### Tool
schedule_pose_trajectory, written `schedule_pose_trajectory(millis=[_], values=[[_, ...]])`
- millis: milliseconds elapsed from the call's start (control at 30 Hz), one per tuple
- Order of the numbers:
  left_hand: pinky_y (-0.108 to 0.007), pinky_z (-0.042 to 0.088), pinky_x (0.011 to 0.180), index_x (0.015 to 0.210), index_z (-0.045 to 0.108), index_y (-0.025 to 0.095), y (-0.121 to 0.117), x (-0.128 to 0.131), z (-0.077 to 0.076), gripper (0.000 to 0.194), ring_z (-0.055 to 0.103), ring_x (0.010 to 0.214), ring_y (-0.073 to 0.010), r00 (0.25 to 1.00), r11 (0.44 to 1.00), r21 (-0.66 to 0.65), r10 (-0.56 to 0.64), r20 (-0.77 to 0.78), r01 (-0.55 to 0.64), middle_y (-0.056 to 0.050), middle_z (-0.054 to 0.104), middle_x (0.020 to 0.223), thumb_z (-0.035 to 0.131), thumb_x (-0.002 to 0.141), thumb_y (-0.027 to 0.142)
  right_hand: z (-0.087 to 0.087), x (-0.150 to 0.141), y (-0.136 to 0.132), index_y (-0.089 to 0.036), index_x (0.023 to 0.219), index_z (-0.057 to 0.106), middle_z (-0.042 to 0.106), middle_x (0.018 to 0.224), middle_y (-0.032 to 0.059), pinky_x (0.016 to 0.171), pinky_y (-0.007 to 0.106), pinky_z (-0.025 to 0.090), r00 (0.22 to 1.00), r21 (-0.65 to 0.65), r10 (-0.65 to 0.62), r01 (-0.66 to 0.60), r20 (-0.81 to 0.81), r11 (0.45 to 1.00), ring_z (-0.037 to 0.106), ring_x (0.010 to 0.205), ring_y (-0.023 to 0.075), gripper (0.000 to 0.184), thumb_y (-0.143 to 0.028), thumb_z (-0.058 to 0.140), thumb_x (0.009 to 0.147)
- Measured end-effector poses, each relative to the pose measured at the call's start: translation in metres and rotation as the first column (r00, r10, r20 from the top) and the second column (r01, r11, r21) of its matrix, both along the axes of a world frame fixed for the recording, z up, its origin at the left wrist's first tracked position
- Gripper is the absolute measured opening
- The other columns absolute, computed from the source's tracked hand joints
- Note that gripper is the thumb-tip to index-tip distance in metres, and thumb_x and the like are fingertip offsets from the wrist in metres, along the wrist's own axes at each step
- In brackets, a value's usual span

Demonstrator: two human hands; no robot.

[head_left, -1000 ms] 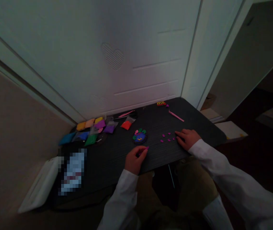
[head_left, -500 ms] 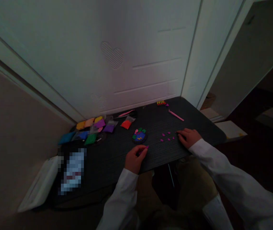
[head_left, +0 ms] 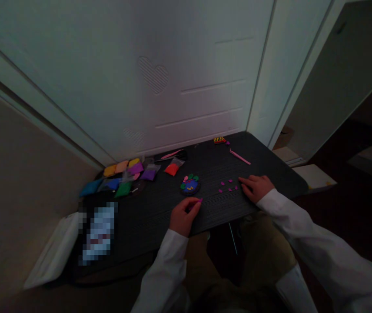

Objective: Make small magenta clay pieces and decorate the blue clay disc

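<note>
Pinching a tiny magenta bit of clay [head_left: 200,200] between thumb and fingertips [head_left: 194,203], the left hand [head_left: 184,216] sits right at the near edge of the dark table [head_left: 220,211]. The bit's too small to make out its exact shape, but it pokes out past the fingers. Just ahead of that pinch, close but not touching it, is a round clay disc [head_left: 190,184]: dark rim, blue middle, green and pink blobs along the top, and a few yellow marks.

The right hand [head_left: 256,188] is palm down on the table with its fingers loosely spread, and I can't see anything in its grip. Its fingertips land just beside a scatter of small magenta dots [head_left: 228,186], which lie between that hand and the disc.

Farther out past the right hand are a slim pink tool [head_left: 240,157] lying at an angle and a small red-and-yellow piece [head_left: 219,140] near the table's far edge. Well off to the left of the pinch there's a bunch of colored clay packets [head_left: 117,174], with a bag of red clay [head_left: 173,169] and another pink tool [head_left: 172,154] nearer the disc. Both white sleeves [head_left: 163,269] run in from the bottom of the view, and a white door [head_left: 140,78] stands behind the table.
</note>
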State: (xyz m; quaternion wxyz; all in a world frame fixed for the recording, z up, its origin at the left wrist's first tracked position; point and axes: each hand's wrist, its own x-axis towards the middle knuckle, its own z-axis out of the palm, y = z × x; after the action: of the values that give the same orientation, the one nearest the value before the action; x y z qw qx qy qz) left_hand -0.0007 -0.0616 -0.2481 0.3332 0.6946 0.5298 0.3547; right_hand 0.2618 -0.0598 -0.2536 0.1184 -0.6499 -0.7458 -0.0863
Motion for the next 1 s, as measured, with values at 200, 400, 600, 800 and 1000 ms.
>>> schedule_pose_trajectory(millis=[200,400,600,800,1000], values=[[-0.023,0.038,0.064,0.08,0.055,0.019,0.0004,-0.001,-0.0012,0.023,0.05,0.068,-0.0115,1.0,1.0,0.005,0.0,-0.009,0.0,0.0,0.057,0.075,0.045,0.066,0.035,0.0015,-0.0005,-0.0009,-0.025,0.103,0.047,0.054,0.077,0.0034,0.062,0.027,0.019,1.0,-0.02,0.019,-0.018,0.012,1.0,0.047,0.071,0.0133,0.035,-0.034,0.03,0.075],[-0.022,0.038,0.062,0.079,0.055,0.019,-0.0004,-0.0002,0.0003,0.023,0.05,0.067,-0.0112,1.0,1.0,0.013,0.003,-0.009,-0.003,0.0,0.057,0.074,0.046,0.066,0.035,0.0007,-0.0002,-0.0009,-0.025,0.102,0.048,0.053,0.077,0.0038,0.063,0.027,0.019,1.0,-0.003,0.021,-0.021,0.003,1.0,0.046,0.071,0.0139,0.035,-0.035,0.029,0.075],[-0.021,0.038,0.062,0.078,0.055,0.019,-0.0009,0.0005,0.0033,0.022,0.05,0.067,-0.0107,1.0,1.0,0.022,0.002,-0.011,-0.002,0.001,0.057,0.073,0.045,0.066,0.035,0.0003,-0.0005,-0.0008,-0.025,0.102,0.048,0.054,0.077,0.0034,0.063,0.027,0.019,1.0,0.005,0.025,-0.025,0.01,1.0,0.046,0.072,0.0137,0.035,-0.034,0.029,0.075],[-0.021,0.038,0.061,0.078,0.055,0.02,-0.0008,0.0007,0.0021,0.022,0.05,0.066,-0.0107,1.0,1.0,0.019,0.017,-0.01,-0.017,0.001,0.057,0.073,0.046,0.066,0.036,0.0016,-0.0011,-0.0012,-0.025,0.103,0.047,0.054,0.078,0.0032,0.063,0.027,0.019,0.999,-0.013,0.032,-0.032,0.012,0.999,0.046,0.072,0.0138,0.035,-0.035,0.029,0.075],[-0.022,0.038,0.061,0.077,0.056,0.019,-0.001,0.0006,0.0014,0.023,0.051,0.066,-0.0114,1.0,1.0,0.024,0.02,-0.001,-0.02,0.0,0.057,0.072,0.046,0.065,0.036,0.0051,-0.0037,-0.0018,-0.025,0.102,0.048,0.055,0.079,0.0034,0.065,0.028,0.018,0.999,-0.032,0.024,-0.023,0.041,0.999,0.046,0.075,0.0145,0.034,-0.034,0.029,0.075]])
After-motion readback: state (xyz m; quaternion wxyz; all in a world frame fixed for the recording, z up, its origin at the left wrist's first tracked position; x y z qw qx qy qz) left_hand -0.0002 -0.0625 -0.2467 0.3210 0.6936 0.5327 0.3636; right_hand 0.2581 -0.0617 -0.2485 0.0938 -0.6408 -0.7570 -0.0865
